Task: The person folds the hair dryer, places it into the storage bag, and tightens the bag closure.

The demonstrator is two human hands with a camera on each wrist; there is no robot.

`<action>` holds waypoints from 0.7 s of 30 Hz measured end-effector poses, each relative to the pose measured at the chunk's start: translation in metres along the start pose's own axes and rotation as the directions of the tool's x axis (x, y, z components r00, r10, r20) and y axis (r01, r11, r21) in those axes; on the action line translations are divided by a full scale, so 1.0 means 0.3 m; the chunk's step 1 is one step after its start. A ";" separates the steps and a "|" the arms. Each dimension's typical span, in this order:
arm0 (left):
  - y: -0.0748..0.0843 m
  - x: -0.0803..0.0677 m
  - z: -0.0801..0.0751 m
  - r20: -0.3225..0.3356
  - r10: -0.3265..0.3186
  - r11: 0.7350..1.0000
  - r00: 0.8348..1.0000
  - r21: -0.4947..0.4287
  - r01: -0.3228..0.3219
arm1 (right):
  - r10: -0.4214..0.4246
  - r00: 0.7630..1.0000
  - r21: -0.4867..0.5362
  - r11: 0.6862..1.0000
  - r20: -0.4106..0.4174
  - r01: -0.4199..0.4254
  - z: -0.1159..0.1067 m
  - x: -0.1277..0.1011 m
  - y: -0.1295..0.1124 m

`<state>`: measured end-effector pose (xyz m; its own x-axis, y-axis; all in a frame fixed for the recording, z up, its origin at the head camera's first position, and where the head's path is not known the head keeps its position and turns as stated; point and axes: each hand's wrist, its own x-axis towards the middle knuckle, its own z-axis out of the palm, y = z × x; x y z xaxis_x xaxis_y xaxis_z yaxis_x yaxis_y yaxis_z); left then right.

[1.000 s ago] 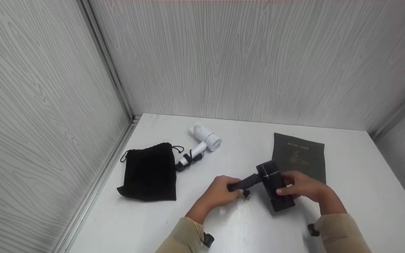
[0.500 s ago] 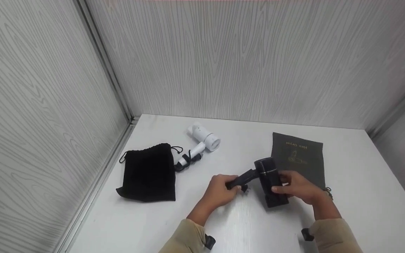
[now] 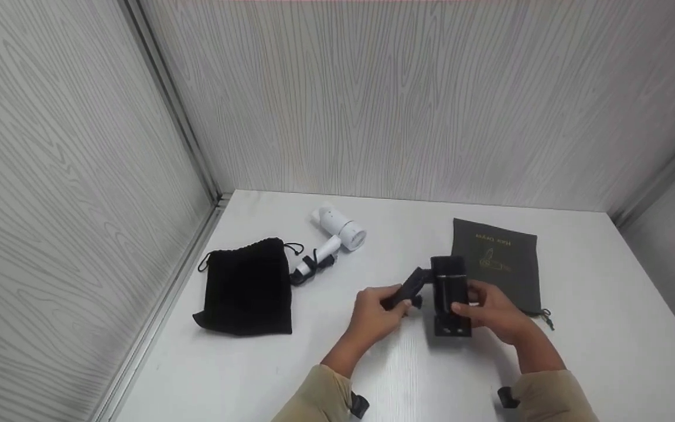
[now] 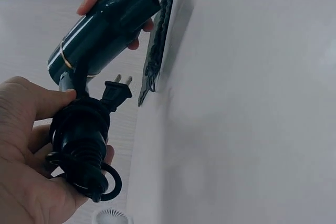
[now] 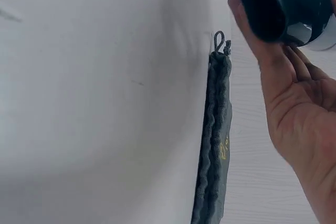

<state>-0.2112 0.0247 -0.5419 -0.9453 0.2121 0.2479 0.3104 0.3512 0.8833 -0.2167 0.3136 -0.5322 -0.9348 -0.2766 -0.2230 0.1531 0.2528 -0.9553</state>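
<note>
Both hands hold a dark hair dryer (image 3: 450, 293) above the white table. My left hand (image 3: 372, 316) grips its handle, which is angled to the barrel; in the left wrist view a black cord (image 4: 81, 129) is bundled there, with a two-prong plug (image 4: 116, 95) sticking out. Around the barrel, my right hand (image 3: 497, 313) has its thumb on the near face and fingers behind. The right wrist view shows the dryer's open nozzle (image 5: 299, 3) beside that hand. Just beyond the right hand lies a flat grey drawstring pouch (image 3: 495, 261) printed "Hair Dryer".
A white hair dryer (image 3: 340, 227) lies at the back of the table, its dark cord (image 3: 312, 266) tied around the handle. Left of it rests a black drawstring pouch (image 3: 248, 287). Grey wood-patterned walls (image 3: 372, 99) stand behind and at both sides.
The dark hair dryer has moved slightly away from me, its barrel turning from slanted to nearly straight in the head view. The right hand has shifted left, uncovering the grey pouch's drawstring.
</note>
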 end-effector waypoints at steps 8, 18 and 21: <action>0.035 0.009 0.027 -0.095 -0.001 0.999 0.996 -0.044 -0.003 | 0.009 0.997 0.096 0.995 -0.076 -0.001 0.043 0.010 -0.008; 0.047 0.002 0.047 -0.192 -0.037 0.997 0.981 -0.071 0.024 | 0.041 0.981 0.111 0.994 -0.192 -0.019 0.115 0.007 -0.016; 0.055 0.000 0.060 -0.206 -0.044 0.997 0.977 -0.074 0.030 | 0.054 0.974 0.161 0.987 -0.222 -0.018 0.152 0.007 -0.013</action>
<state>-0.2043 0.0469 -0.5345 -0.9585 0.0036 0.2852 0.2740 0.2884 0.9174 -0.2047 0.2699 -0.5379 -0.9730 -0.0501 -0.2255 0.2193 0.1055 -0.9699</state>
